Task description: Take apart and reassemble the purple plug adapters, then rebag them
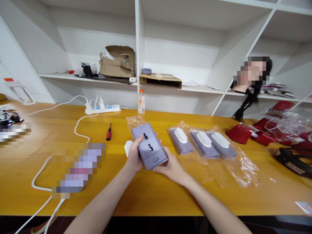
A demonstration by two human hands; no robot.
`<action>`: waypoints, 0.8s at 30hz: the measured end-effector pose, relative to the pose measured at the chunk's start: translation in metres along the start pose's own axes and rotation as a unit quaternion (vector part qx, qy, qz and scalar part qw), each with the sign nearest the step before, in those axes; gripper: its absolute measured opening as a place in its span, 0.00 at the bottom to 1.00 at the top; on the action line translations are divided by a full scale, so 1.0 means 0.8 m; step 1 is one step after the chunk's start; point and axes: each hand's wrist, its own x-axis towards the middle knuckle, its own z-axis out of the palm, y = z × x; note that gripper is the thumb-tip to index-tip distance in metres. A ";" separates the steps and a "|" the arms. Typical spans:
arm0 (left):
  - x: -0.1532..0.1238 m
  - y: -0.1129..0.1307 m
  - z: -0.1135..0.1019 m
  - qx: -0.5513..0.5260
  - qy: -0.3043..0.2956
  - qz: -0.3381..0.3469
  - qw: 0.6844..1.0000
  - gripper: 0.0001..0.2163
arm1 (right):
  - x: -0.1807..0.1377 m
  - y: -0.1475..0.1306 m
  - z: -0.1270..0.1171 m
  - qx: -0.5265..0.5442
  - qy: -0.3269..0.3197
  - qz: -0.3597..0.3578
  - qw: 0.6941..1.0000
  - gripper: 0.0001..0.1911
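Between both hands I hold a purple rectangular case [152,146], tilted above the table. Its upper face has two dark cut-outs, and an oval mark shows near the lower end. My left hand [135,155] grips its left side, thumb on the face. At the lower right corner my right hand [172,165] is closed around the case, with fingertips showing behind the right edge. A white oval piece [127,148] lies beside my left hand, partly hidden by it. Just behind the case is a crumpled clear plastic bag [134,121].
To the right lie three similar purple cases in clear bags, each with a white oval piece [180,135] on top. A red-handled screwdriver [108,133], power strip [107,109], bottle [141,102] and blurred-out purple object [81,169] are around. Red items [240,133] and a black tool [292,162] sit far right.
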 end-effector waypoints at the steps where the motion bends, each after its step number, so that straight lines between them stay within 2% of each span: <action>1: 0.000 0.000 0.000 0.009 0.000 -0.003 1.000 0.22 | 0.000 0.000 0.000 -0.030 0.000 -0.012 0.999 0.27; 3: -0.001 -0.001 -0.001 0.034 -0.006 -0.006 0.999 0.21 | -0.001 0.003 -0.004 -0.069 -0.017 -0.036 0.997 0.24; 5: -0.003 -0.004 -0.001 0.059 -0.014 -0.008 0.998 0.21 | -0.001 0.006 -0.009 -0.102 -0.037 -0.047 0.993 0.26; 7: -0.006 -0.007 0.000 0.085 -0.012 0.006 0.996 0.21 | -0.002 0.011 -0.014 -0.134 -0.062 -0.045 0.988 0.26; 10: -0.009 -0.014 0.001 0.116 0.004 0.035 0.993 0.22 | -0.001 0.014 -0.019 -0.159 -0.104 -0.037 0.981 0.20; 12: -0.010 -0.016 0.002 0.107 -0.001 0.032 0.994 0.21 | 0.000 0.012 -0.019 -0.157 -0.109 -0.037 0.981 0.20; 15: -0.008 -0.015 0.003 0.075 -0.005 0.025 0.997 0.19 | 0.002 0.005 -0.017 -0.126 -0.059 -0.030 0.990 0.31; 19: -0.004 -0.011 0.004 0.053 0.042 0.086 0.994 0.20 | -0.002 -0.008 -0.008 -0.078 0.008 -0.035 0.996 0.39; 22: -0.003 -0.014 0.005 0.043 0.084 0.128 0.987 0.19 | -0.006 -0.013 0.006 -0.125 0.029 -0.039 0.991 0.50; 24: -0.003 -0.020 0.004 0.041 0.105 0.139 0.984 0.18 | -0.008 -0.012 0.014 -0.158 0.066 -0.032 0.985 0.51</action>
